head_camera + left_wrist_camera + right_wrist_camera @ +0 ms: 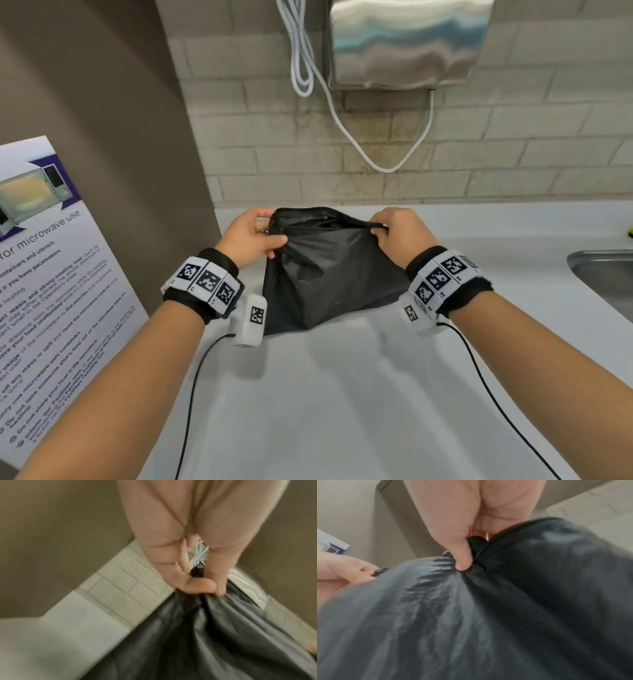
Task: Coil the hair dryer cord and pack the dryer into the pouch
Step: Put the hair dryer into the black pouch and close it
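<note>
A black fabric pouch [329, 270] stands bulging on the white counter [342, 394], its mouth facing up and away. My left hand [251, 236] pinches the left end of the pouch's rim [199, 592]. My right hand [394, 233] pinches the right end of the rim, thumb pressed into the gathered cloth [464, 561]. The pouch [471, 615] fills the right wrist view, where the left hand [351, 573] shows at the far side. The hair dryer and its cord are hidden; dark shapes inside the mouth cannot be made out.
A steel hand dryer [404, 41] hangs on the tiled wall behind, with white cables [305, 68] looping below it. A steel sink [606, 277] lies at the right. A microwave notice [44, 274] leans on the brown panel at the left.
</note>
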Demonstrator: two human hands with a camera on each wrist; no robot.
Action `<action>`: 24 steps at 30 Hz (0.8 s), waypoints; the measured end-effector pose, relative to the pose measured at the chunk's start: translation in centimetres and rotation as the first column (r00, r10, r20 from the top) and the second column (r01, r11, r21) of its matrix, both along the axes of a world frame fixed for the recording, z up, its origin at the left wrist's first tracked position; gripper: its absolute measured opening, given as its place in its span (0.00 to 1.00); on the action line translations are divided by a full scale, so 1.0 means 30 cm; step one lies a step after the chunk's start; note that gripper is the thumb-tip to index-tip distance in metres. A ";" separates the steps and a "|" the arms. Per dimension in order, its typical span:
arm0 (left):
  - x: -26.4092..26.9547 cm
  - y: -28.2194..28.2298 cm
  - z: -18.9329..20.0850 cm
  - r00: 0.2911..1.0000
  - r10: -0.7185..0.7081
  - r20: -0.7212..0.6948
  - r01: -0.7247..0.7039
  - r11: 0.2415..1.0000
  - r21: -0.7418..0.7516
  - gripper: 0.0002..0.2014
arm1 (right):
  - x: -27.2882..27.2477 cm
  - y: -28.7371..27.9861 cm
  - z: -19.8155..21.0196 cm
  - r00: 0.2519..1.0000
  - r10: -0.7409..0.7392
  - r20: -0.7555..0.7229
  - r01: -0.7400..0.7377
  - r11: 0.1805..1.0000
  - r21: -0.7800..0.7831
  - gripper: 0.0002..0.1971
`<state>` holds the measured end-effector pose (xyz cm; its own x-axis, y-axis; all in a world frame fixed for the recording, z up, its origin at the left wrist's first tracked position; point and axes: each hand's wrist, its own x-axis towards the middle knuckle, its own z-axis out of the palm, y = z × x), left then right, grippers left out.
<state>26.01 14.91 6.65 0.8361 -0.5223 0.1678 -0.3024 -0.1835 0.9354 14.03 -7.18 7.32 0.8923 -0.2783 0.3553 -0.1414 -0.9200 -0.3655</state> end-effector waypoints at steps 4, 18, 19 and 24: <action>-0.036 -0.049 -0.043 0.983 0.181 0.011 -0.176 0.965 -0.196 0.08 | 0.022 0.036 -0.012 0.994 -0.002 0.106 -0.012 0.992 0.128 0.16; -0.172 -0.181 -0.041 0.877 0.100 0.470 -0.172 0.979 0.111 0.10 | 0.028 0.159 -0.035 0.960 0.171 0.221 -0.236 0.920 0.314 0.16; -0.177 -0.183 -0.038 0.878 0.092 0.470 -0.170 0.977 0.127 0.10 | 0.032 0.159 -0.032 0.967 0.158 0.198 -0.215 0.923 0.318 0.18; -0.183 -0.191 -0.025 0.876 0.091 0.473 -0.189 0.968 0.163 0.07 | 0.022 0.171 -0.016 0.967 0.196 0.165 -0.235 0.934 0.270 0.12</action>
